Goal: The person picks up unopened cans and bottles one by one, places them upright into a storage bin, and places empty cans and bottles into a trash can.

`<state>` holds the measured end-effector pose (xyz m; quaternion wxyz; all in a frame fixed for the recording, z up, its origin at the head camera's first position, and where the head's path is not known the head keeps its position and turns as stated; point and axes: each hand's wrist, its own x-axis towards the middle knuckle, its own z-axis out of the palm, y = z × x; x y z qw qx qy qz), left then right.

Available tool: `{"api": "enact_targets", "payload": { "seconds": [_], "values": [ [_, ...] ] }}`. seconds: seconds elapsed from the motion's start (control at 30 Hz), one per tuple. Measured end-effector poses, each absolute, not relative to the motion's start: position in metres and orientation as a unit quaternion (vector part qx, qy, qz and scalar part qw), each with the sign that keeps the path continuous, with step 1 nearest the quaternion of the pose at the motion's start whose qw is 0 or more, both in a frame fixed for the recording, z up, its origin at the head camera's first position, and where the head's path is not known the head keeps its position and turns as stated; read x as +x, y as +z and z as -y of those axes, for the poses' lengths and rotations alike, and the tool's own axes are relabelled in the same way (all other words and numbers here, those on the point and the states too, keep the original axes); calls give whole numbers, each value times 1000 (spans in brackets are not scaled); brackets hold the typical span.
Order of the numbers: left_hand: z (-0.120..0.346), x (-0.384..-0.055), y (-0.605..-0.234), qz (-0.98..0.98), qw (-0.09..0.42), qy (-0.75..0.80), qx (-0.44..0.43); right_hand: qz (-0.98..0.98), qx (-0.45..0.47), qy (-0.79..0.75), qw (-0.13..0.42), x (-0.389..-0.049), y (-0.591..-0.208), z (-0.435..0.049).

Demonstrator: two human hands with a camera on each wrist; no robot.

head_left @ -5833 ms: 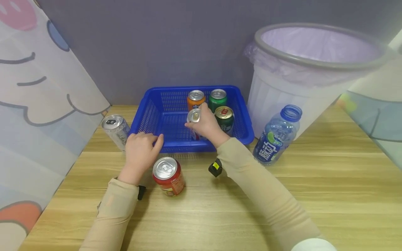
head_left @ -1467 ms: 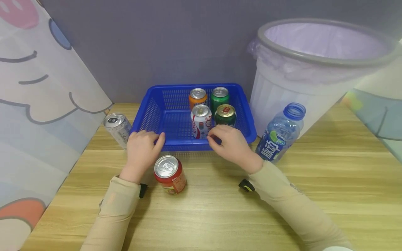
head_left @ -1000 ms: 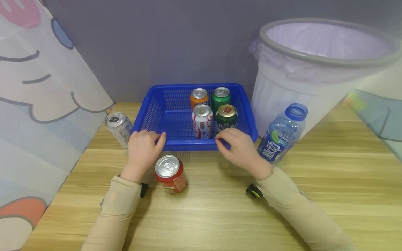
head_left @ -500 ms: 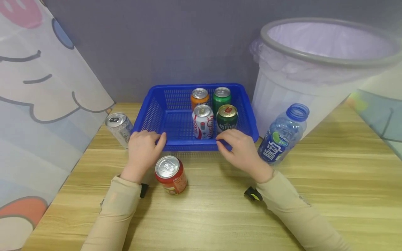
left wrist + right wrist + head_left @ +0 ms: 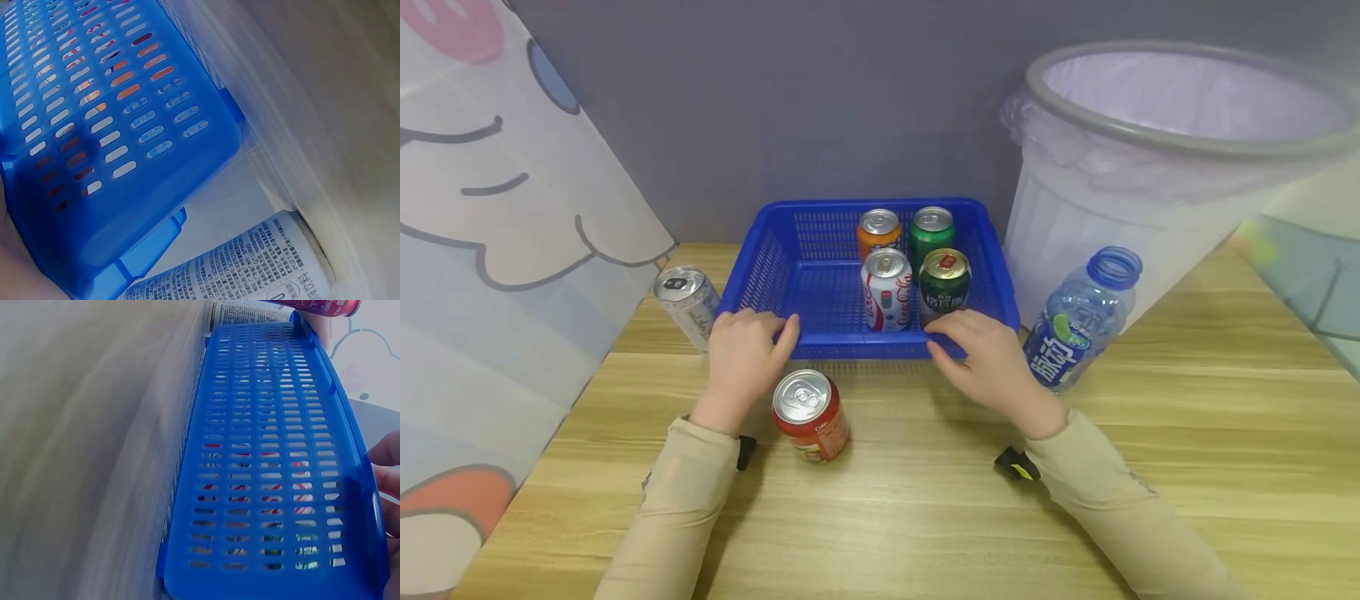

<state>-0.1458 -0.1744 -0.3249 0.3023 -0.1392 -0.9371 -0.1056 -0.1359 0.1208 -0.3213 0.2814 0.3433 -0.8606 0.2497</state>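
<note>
A blue plastic basket [image 5: 865, 342] sits at the back of the table with several cans upright in its right half: an orange can [image 5: 878, 239], a green can [image 5: 932, 242], a white Coca-Cola can [image 5: 887, 296] and a dark green can [image 5: 945, 287]. My left hand [image 5: 747, 354] grips the front rim near its left corner, fingers over the edge. My right hand [image 5: 988, 362] holds the same rim toward the right, its bent fingers [image 5: 387, 456] at the edge in the right wrist view. Between my forearms stands a red Coke can [image 5: 811, 421].
A silver-white can [image 5: 688, 308] leans beside the basket's left side. To the right, an uncapped clear blue bottle [image 5: 1078, 325] stands before a large white bin [image 5: 1067, 208] lined with a purple bag. A grey wall [image 5: 820, 100] rises behind the basket.
My right hand has let go of the white Coca-Cola can, which stands in the basket, and has moved right and toward me to the front rim. My left hand has stayed on the rim.
</note>
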Motion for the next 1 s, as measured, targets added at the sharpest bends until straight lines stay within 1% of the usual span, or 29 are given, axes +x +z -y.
{"api": "enact_targets", "payload": {
  "seconds": [0.4, 0.53, 0.77, 1.0],
  "values": [
    [174, -149, -326, 935, 307, -109, -142, 849, 358, 234, 311, -138, -323, -126],
    [174, -149, -325, 936, 301, -111, -143, 849, 356, 233, 313, -138, -323, -126],
    [178, -144, -318, 949, 249, -128, -143, 852, 355, 226, 310, -138, -325, -125],
    [184, -142, -313, 949, 196, -194, -155, 851, 355, 226, 314, -138, -326, -124]
  ]
}}
